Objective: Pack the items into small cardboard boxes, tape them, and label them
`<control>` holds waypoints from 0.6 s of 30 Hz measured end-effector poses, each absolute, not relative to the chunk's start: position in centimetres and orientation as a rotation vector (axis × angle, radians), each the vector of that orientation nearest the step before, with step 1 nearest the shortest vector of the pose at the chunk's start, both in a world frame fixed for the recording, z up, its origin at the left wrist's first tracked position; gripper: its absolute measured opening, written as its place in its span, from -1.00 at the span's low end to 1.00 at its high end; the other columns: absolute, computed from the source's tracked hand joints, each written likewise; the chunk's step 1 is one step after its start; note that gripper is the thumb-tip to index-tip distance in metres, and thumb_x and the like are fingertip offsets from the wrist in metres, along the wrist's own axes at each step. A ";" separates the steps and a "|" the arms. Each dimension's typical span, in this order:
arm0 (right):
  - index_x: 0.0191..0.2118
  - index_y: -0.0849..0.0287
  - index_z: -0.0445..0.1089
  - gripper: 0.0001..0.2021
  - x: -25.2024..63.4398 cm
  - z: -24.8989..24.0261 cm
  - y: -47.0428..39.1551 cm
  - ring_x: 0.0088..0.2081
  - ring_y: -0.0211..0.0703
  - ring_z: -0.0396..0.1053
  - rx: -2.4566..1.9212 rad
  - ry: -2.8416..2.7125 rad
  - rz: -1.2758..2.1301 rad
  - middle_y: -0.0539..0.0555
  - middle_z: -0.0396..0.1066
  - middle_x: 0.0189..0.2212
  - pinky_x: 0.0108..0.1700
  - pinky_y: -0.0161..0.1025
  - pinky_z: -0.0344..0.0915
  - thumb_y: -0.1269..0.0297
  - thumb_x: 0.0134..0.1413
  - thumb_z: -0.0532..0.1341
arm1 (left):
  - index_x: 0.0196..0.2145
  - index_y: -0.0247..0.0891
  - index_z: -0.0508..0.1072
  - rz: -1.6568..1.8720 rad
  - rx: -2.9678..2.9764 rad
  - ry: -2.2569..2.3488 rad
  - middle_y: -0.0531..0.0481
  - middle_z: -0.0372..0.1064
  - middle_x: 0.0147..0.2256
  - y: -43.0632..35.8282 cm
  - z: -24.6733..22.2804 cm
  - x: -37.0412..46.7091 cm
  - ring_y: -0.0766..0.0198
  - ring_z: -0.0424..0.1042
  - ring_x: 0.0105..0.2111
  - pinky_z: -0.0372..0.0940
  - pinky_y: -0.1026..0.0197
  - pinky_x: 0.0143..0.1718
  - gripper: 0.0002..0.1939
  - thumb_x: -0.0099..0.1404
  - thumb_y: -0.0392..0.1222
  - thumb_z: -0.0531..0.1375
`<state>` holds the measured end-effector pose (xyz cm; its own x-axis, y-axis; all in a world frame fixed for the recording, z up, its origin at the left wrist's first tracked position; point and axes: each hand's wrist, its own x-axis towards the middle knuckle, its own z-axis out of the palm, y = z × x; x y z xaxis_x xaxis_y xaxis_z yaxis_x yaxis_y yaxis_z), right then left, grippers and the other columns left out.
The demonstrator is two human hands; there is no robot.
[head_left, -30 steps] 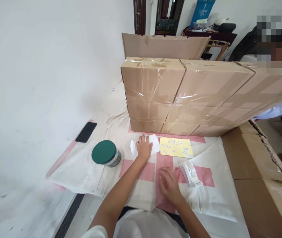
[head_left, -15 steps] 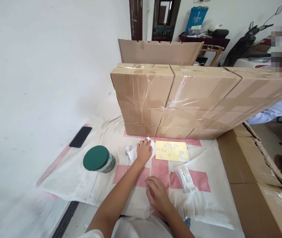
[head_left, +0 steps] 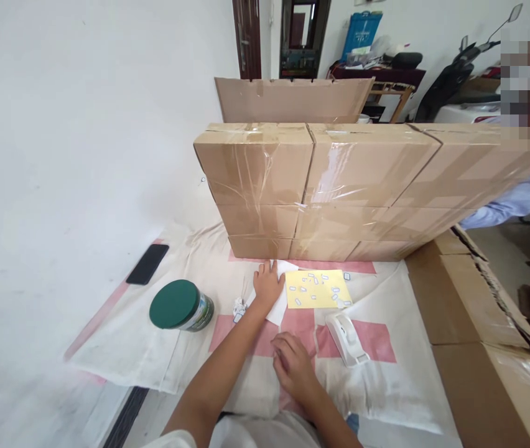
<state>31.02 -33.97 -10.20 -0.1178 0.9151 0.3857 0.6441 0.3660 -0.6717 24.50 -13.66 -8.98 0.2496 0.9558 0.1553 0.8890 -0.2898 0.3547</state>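
Observation:
My left hand lies with its fingers spread on a white paper, just left of a yellow sheet that bears several small outlined labels. Nearer to me, my right hand rests over the cloth with its fingers curled; whether they hold anything is hidden. A white dispenser-like object lies to its right. Left of my left forearm are a small crumpled white piece and a round tub with a green lid.
A black phone lies at the left by the wall. Taped cardboard boxes stand along the far edge, and more cardboard borders the right side. A person's blue sleeve shows behind the boxes.
My left hand's fingers have spread out flatter, and more of the white paper shows below them. The view has shifted slightly. My right hand keeps its curled pose.

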 end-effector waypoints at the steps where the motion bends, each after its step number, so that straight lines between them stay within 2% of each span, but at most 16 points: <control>1: -0.03 0.10 0.36 -0.70 31.0 -10.2 -34.0 -0.10 0.01 0.45 -1.359 -1.846 0.442 0.15 0.47 -0.14 -0.05 -0.02 0.45 0.53 0.18 0.10 | 0.26 -0.28 0.37 0.562 2.318 1.759 -0.33 0.36 0.20 -13.8 -8.8 24.8 -0.18 0.34 0.16 0.30 -0.17 0.08 -0.49 0.42 -0.09 0.12; 4: -0.04 0.09 0.36 -0.69 31.1 -10.3 -34.1 -0.10 0.00 0.45 -1.355 -1.848 0.446 0.14 0.47 -0.14 -0.04 -0.04 0.44 0.55 0.16 0.09 | 0.22 -0.32 0.39 0.791 2.325 1.773 -0.35 0.39 0.16 -14.6 -7.0 25.3 -0.16 0.41 0.10 0.34 -0.13 0.00 -0.53 0.40 -0.13 0.16; 7: -0.04 0.09 0.37 -0.66 31.1 -10.3 -34.5 -0.09 -0.01 0.45 -1.363 -1.839 0.475 0.13 0.47 -0.14 -0.03 -0.04 0.44 0.57 0.14 0.07 | 0.09 -0.29 0.47 1.106 2.372 1.680 -0.31 0.48 0.06 -16.9 -2.6 23.3 -0.07 0.48 0.00 0.36 -0.03 -0.08 -0.65 0.40 -0.15 0.20; 9: -0.06 0.08 0.37 -0.67 31.1 -10.0 -34.6 -0.09 -0.02 0.46 -1.374 -1.835 0.504 0.12 0.47 -0.14 -0.03 -0.05 0.45 0.58 0.14 0.07 | 0.02 -0.21 0.49 1.334 2.433 1.535 -0.19 0.53 -0.05 -19.1 1.1 19.6 0.09 0.52 -0.07 0.37 0.08 -0.11 -0.75 0.40 -0.20 0.22; 12: -0.10 0.08 0.39 -0.72 31.0 -7.8 -33.2 -0.14 -0.04 0.48 -1.341 -1.859 0.496 0.12 0.47 -0.18 -0.09 -0.09 0.48 0.56 0.19 0.07 | -0.11 -0.14 0.49 1.734 2.425 1.465 -0.03 0.55 -0.23 -21.7 5.3 10.9 0.15 0.52 -0.19 0.34 0.07 -0.11 -0.79 0.30 -0.30 0.30; 15: -0.13 0.08 0.42 -0.76 29.9 -3.5 -28.8 -0.23 -0.02 0.48 -1.196 -1.936 0.456 0.11 0.46 -0.26 -0.22 -0.10 0.48 0.52 0.22 0.09 | -0.26 -0.20 0.49 2.161 2.079 1.562 0.00 0.49 -0.35 -21.4 4.7 1.6 0.16 0.49 -0.30 0.37 0.06 -0.18 -0.90 0.25 -0.31 0.31; 16: -0.13 0.06 0.42 -0.77 29.1 -1.9 -26.5 -0.24 -0.02 0.47 -1.141 -1.959 0.445 0.11 0.47 -0.26 -0.23 -0.10 0.47 0.49 0.22 0.10 | -0.29 -0.21 0.46 2.182 1.878 1.603 0.00 0.47 -0.37 -20.7 3.4 -1.0 0.16 0.48 -0.32 0.38 0.07 -0.22 -0.95 0.29 -0.23 0.28; 18: -0.06 0.03 0.44 -0.76 26.5 1.0 -21.1 -0.12 0.01 0.49 -1.073 -2.006 0.464 0.12 0.49 -0.18 -0.08 -0.06 0.48 0.44 0.23 0.14 | -0.28 -0.22 0.44 1.942 1.512 1.893 -0.01 0.46 -0.34 -19.1 -0.3 -5.0 0.17 0.46 -0.28 0.38 0.09 -0.19 -0.81 0.39 -0.06 0.16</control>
<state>26.46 -21.12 1.00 -0.3229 0.8178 0.4765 0.5258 0.5736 -0.6281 -4.98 -19.11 -0.26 -0.5253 0.6164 0.5866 0.5706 -0.2562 0.7802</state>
